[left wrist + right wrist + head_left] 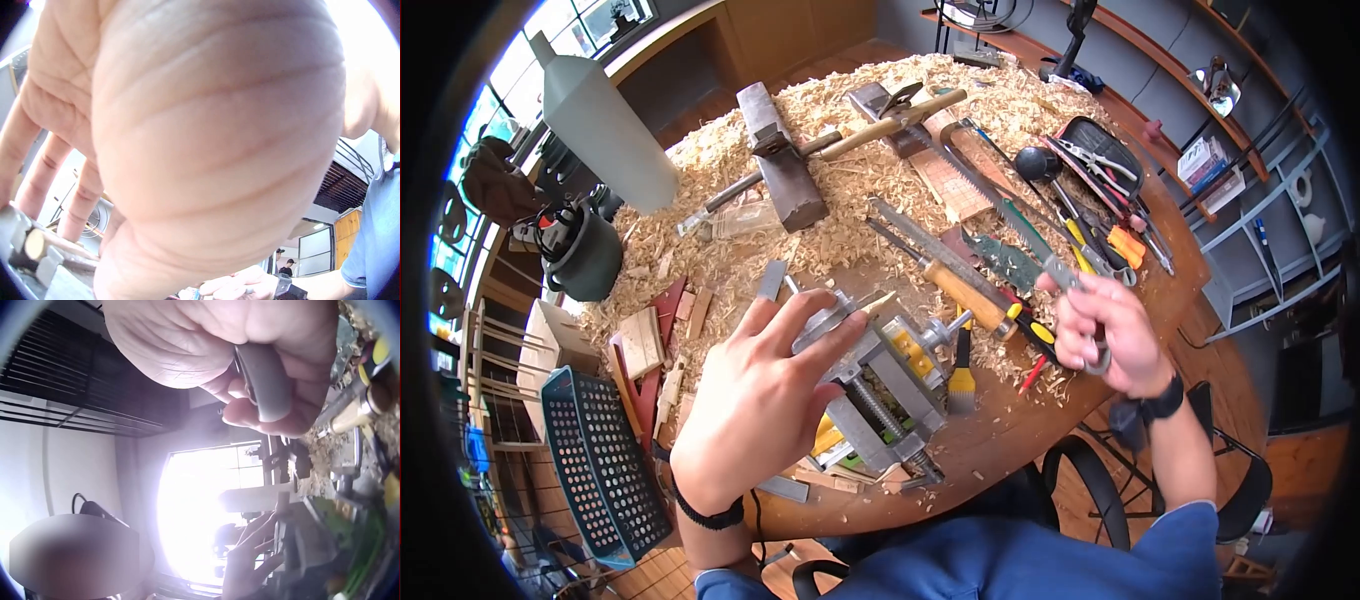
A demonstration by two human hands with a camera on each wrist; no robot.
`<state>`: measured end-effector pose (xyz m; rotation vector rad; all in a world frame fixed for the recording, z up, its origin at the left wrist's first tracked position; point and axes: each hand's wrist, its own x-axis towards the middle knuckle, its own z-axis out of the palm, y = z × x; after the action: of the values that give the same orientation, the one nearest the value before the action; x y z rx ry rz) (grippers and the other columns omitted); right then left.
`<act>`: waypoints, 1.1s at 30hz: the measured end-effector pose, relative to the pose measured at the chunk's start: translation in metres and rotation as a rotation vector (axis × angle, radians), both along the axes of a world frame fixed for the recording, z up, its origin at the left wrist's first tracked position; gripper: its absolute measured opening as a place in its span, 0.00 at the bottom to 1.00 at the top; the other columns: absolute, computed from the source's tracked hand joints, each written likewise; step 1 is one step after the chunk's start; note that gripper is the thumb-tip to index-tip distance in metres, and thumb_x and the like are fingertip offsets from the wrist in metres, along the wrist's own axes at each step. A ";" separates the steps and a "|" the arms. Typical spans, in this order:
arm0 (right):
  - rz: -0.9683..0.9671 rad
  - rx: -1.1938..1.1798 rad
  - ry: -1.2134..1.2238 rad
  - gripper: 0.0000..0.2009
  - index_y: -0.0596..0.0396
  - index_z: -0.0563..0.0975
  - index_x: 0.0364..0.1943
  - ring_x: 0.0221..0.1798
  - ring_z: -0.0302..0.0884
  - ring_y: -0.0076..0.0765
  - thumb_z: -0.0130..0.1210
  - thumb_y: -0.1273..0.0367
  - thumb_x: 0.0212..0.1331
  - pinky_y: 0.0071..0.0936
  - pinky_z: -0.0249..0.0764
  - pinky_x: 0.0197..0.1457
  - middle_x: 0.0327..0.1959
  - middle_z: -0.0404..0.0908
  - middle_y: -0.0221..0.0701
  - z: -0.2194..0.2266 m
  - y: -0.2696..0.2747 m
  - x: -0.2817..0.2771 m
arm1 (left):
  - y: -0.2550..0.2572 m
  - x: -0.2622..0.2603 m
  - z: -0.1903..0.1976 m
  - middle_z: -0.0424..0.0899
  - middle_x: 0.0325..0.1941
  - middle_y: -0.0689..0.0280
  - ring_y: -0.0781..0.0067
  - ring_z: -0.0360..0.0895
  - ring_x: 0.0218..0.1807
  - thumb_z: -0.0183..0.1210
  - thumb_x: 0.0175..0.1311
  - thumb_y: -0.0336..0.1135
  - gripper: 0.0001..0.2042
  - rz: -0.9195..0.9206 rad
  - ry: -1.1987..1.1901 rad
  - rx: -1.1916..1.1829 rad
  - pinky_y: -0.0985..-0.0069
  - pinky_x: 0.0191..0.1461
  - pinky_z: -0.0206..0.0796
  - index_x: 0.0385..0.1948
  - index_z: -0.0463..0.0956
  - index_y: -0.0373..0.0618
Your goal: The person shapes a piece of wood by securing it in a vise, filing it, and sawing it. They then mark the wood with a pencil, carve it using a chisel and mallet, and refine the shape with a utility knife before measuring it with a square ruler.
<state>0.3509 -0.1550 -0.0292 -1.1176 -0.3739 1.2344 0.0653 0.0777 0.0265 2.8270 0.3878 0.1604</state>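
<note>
My left hand [760,390] lies over a metal vise [900,370] at the front of the bench, fingers spread across its far left side. The left wrist view shows those fingers [78,200] extended, close to a round wooden piece [36,245] between the metal jaws. A pale wooden tip [881,304] sticks out beside the fingertips in the head view. To the right, my right hand [1122,335] grips the grey handle of a saw [972,180], its toothed blade slanting away to the far left. The handle's end [267,384] shows from below in the right wrist view.
Wood shavings [700,150] cover much of the bench. Wooden planes [785,180], a mallet [895,122], a wooden-handled file [965,290] and a brush [962,382] lie around the vise. A perforated basket [600,460] stands at left; pliers [1100,165] lie in a case at right.
</note>
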 end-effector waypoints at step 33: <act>0.544 -0.147 -0.427 0.21 0.66 0.74 0.64 0.50 0.88 0.32 0.57 0.62 0.79 0.32 0.84 0.51 0.50 0.89 0.42 -0.005 0.010 -0.090 | 0.013 0.000 -0.006 0.84 0.60 0.56 0.49 0.82 0.59 0.71 0.62 0.37 0.24 -0.072 -0.078 -0.035 0.56 0.63 0.73 0.62 0.84 0.47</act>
<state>0.2613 -0.1446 -0.0338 -1.4668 -0.9715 1.5041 0.0653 0.0906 0.0209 2.7857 0.2693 0.2457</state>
